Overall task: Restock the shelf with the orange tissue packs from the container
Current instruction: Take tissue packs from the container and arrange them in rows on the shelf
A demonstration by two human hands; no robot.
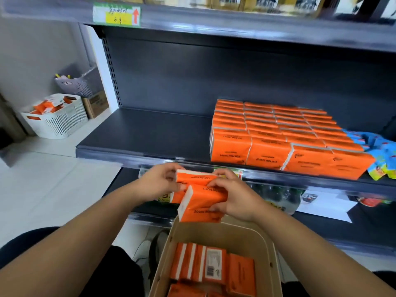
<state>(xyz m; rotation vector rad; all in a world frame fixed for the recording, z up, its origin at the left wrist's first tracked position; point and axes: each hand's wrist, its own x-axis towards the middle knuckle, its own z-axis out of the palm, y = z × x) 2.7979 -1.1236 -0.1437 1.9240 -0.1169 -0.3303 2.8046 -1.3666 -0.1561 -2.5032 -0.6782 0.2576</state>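
This is a shop. Dark metal shelves (145,133) hang on a slotted upright (111,67), a price label (116,16) is clipped to the edge above, and many identical orange packs (278,136) stand in neat rows beside blue packets (377,146). Bottles (276,194) fill the shelf below, while a white basket (64,123) of more stock and a cardboard box (96,105) sit on the tiled floor (53,179).

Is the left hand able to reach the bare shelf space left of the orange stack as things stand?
Probably yes. The left hand grips a tissue pack just before the shelf edge, and nothing stands between it and the bare board left of the orange stack. The way looks free.
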